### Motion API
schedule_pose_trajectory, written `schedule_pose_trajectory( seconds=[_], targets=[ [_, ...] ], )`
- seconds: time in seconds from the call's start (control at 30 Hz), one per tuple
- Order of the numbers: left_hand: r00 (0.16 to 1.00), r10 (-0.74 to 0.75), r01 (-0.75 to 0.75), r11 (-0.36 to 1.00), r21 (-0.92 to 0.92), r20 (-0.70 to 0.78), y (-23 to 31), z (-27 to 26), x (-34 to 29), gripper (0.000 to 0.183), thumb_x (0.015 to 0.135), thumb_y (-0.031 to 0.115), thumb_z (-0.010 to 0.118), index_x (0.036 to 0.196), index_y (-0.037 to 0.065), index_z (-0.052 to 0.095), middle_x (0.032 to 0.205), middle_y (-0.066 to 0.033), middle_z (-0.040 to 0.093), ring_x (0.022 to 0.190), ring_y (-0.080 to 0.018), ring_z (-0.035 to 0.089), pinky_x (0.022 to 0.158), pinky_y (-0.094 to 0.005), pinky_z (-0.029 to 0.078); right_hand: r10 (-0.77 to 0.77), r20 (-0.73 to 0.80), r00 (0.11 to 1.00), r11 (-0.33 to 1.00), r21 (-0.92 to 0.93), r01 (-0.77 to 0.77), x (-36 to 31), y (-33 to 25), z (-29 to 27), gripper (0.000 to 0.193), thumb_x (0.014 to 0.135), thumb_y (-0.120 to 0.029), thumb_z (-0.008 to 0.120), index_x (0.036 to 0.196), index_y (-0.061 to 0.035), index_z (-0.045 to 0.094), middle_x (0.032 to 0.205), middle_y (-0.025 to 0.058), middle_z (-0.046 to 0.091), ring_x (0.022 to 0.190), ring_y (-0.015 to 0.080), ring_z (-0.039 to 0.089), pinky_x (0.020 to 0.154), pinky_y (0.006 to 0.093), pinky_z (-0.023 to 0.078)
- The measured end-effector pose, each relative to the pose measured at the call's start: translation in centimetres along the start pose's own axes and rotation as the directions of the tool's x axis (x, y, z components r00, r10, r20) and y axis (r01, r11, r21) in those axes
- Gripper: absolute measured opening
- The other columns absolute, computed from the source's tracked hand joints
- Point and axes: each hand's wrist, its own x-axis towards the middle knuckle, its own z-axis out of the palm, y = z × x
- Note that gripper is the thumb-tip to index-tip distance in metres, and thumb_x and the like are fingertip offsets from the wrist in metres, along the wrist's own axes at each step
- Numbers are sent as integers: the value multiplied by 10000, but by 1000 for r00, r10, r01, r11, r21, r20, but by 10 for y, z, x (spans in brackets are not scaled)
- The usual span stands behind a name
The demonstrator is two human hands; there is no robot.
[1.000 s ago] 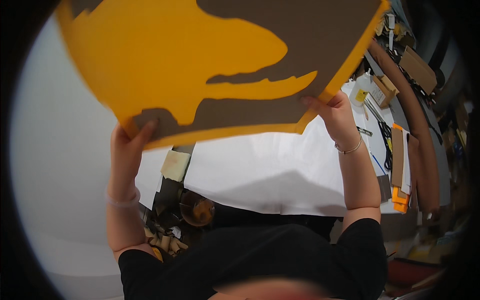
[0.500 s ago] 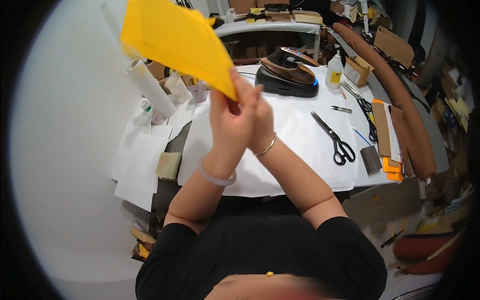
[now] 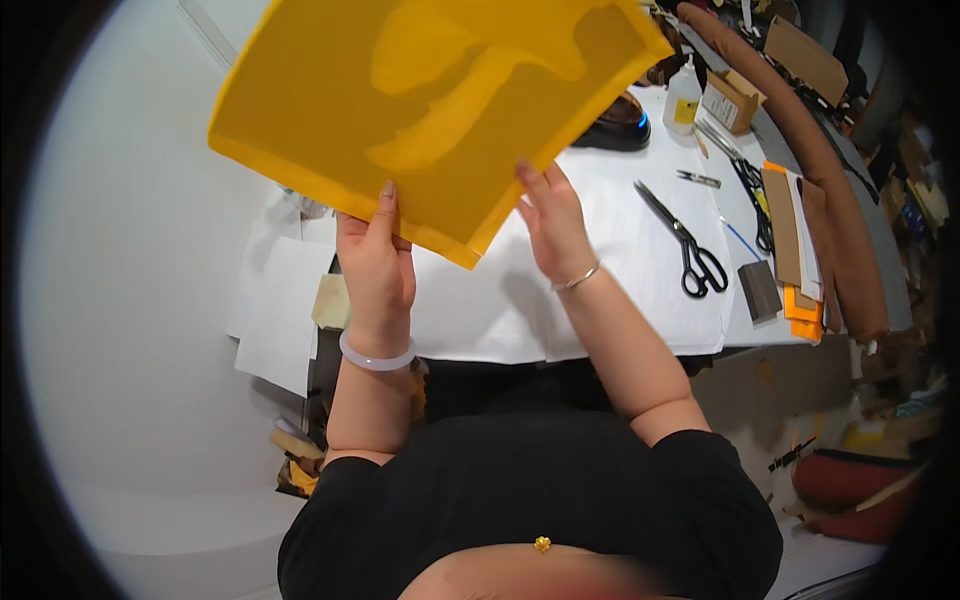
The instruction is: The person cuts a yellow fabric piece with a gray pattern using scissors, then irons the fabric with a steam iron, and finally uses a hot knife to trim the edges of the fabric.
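Evidently left hand (image 3: 376, 265): fingers clamped on lower edge of yellow sheet (image 3: 440, 185)
Right hand (image 3: 556, 225): pinching sheet's right edge, likely holding it flat

We see a plain, pale wall (image 3: 130, 320) beyond the left edge of our white-covered counter (image 3: 470, 325); past its right edge, the room (image 3: 905, 200) looks darker and cluttered.

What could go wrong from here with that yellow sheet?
With the left hand and right hand both near its lowest corner, the yellow sheet might sag or crease. It partly hides the iron, blue light on, so an unseen bump is possible. Lowered, it could snag on the scissors.
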Motion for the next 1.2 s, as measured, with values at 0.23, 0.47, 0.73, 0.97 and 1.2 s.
schedule_pose_trajectory(
  seconds=[0.23, 0.47, 0.73, 0.97, 1.2],
  targets=[
    [988, -152, 152, 987, 48, -8, -8, -10, -4, 375, 1058, 75, 691, 1411, 30, 573, 1396, -74, 655, 1297, -184, 637, 1069, -346, 551, 94, 99, 991, 984, 142, -108, 9, -11, -2, 350, 1040, -217, 734, 1342, -58, 655, 1307, 49, 726, 1235, 183, 677, 1121, 385, 513],
    [976, -210, 218, 961, 168, -63, -24, -36, 11, 460, 1025, 63, 729, 1455, 21, 571, 1413, -77, 645, 1316, -202, 622, 1116, -361, 523, 80, 169, 982, 991, -115, -61, 48, -3, -4, 361, 1060, -228, 709, 1368, -49, 649, 1288, 43, 729, 1221, 184, 684, 1042, 381, 571],
    [965, -70, 100, 989, 107, -253, 9, -85, 33, 427, 1036, 64, 712, 1441, 28, 582, 1408, -60, 650, 1298, -192, 625, 1093, -352, 519, -564, 578, 590, -504, -807, 309, 266, -87, -106, 890, 888, -520, 844, 1482, 55, 516, 1477, 266, 573, 1372, 425, 550, 1158, 477, 449],
    [910, 62, 1, 989, 151, -410, 38, -129, 40, 450, 1050, 88, 703, 1474, 47, 557, 1440, -61, 632, 1326, -209, 609, 1119, -383, 503, 23, 248, 969, -296, -924, 243, 327, -130, -125, 680, 789, -428, 954, 1218, 31, 695, 1141, 181, 757, 1058, 294, 723, 960, 387, 560],
    [872, 33, -19, 999, 33, -489, 40, -137, 46, 445, 1071, 132, 674, 1497, 80, 556, 1467, -42, 631, 1347, -208, 602, 1124, -391, 497, 55, 200, 978, -273, -939, 207, 339, -126, -123, 560, 808, -326, 955, 1150, 28, 689, 924, 101, 676, 830, 211, 600, 805, 346, 517]
  ],
)
